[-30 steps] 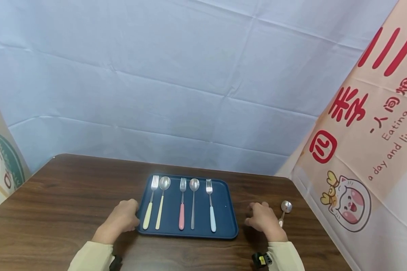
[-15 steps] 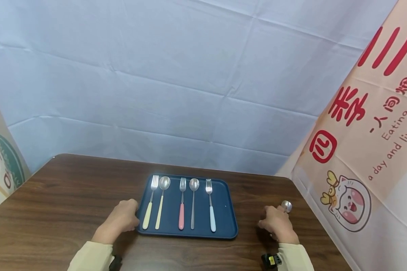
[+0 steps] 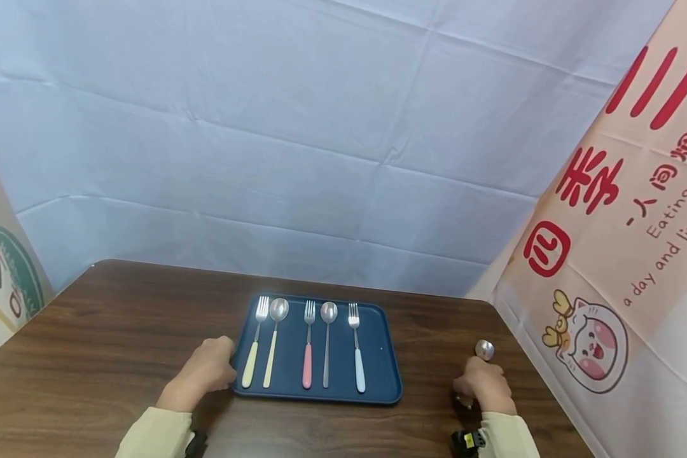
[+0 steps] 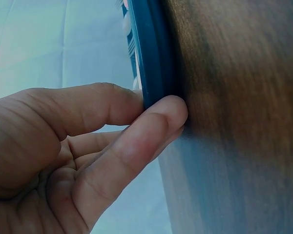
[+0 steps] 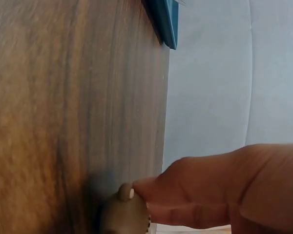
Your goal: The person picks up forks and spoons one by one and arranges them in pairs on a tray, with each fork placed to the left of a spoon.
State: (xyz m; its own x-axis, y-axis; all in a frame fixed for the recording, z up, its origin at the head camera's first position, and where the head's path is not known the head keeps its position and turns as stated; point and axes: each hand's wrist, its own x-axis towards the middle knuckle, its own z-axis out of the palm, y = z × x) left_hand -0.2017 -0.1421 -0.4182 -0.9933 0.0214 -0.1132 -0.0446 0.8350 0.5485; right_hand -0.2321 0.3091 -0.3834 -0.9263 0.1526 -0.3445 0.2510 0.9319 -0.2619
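At the tray's left side, my left hand [image 3: 205, 367] pinches the edge of the blue tray [image 3: 372, 399]; the left wrist view shows thumb and fingers [image 4: 136, 134] on either side of its rim. My right hand [image 3: 484, 381], at the right of the table, has its fingers curled round the handle of a metal spoon. The spoon's bowl [image 3: 484, 349] shows beyond the knuckles, and the middle of its handle is hidden by the hand. A round ornamental handle end [image 5: 124, 214] appears by the fingertips in the right wrist view, blurred.
On the tray lie a yellow-handled fork [image 3: 250, 364], a yellow-handled spoon [image 3: 270, 364], a pink-handled fork [image 3: 307, 366], a plain metal spoon [image 3: 326, 350] and a light-blue-handled fork [image 3: 359, 369]. Pale cloth [image 3: 263, 159] hangs behind the wooden table [image 3: 120, 331]; a printed cloth [image 3: 595, 273] borders the right.
My right hand has moved right, away from beside the tray, and onto the spoon's handle, covering most of it. The left hand and the tray have stayed in place.
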